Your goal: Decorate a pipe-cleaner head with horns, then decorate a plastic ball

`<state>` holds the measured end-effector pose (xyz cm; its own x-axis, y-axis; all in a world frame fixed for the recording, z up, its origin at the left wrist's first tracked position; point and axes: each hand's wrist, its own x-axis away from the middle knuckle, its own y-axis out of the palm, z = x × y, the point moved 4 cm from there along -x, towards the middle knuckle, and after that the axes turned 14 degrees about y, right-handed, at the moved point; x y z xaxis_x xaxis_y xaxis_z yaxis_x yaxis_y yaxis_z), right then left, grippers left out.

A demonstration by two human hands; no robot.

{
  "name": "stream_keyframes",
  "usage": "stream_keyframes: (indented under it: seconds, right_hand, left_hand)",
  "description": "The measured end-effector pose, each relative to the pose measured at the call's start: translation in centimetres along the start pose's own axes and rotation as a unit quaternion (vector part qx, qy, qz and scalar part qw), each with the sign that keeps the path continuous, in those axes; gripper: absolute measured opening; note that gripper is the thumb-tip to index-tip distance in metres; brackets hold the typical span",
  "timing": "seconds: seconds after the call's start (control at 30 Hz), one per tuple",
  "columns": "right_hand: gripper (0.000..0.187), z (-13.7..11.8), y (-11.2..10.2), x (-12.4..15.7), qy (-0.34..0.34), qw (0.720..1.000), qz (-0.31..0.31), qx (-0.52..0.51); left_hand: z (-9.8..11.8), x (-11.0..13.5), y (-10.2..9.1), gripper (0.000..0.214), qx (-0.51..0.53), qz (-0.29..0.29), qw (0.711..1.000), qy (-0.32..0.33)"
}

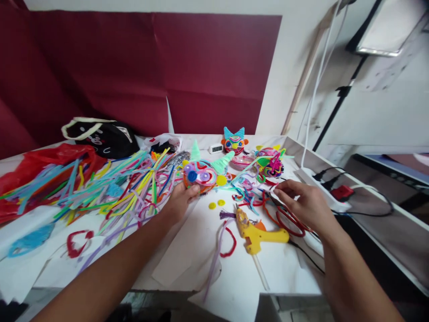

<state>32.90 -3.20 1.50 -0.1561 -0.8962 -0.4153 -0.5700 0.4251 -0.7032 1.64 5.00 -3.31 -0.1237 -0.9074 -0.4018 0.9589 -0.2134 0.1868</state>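
Fuzzy-wire mask (pixel 201 175) gripped by left hand (pixel 178 202) — right hand (pixel 303 205) pinches red wire (pixel 287 222) — two yellow discs (pixel 212 205) between.

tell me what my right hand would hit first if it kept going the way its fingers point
Likely the tangle of short pipe cleaner pieces just ahead of the right hand, though depth is unclear.

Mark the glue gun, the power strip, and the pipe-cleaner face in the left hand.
glue gun (pixel 256 235): head view, on the yellow body.
power strip (pixel 305 175): head view, on the white casing at the far end.
pipe-cleaner face (pixel 201 175): head view, centre, near the eyes.
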Motion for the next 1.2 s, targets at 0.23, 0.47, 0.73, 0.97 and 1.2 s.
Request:
stream_keyframes:
  seconds: [0.23,0.47,0.73,0.97,1.2]
  right_hand:
    - [0.018,2.3,0.2,2.4,0.005,0.98,-0.096,0.174]
    - [0.02,4.1,1.3,3.2,0.053,0.96,-0.109,0.252]
    - [0.027,0.3,1.6,4.6,0.026,0.965,-0.131,0.225]
    - [0.044,-3.8,4.4,7.7,-0.074,0.943,-0.253,0.203]
    - [0.037,-3.8,6.5,7.2,-0.084,0.936,-0.245,0.238]
  left_hand:
    - [1.5,0.4,0.1,0.056,0.053,-0.002,0.999,0.006]
    - [1.8,0.5,-0.2,0.052,0.122,0.034,0.992,0.003]
    - [2.8,0.6,0.3,0.051,0.222,0.01,0.974,0.037]
    - [3.4,1.0,0.7,0.048,0.239,-0.028,0.97,0.044]
    - [2.9,1.1,0.4,0.048,0.24,-0.047,0.969,0.042]
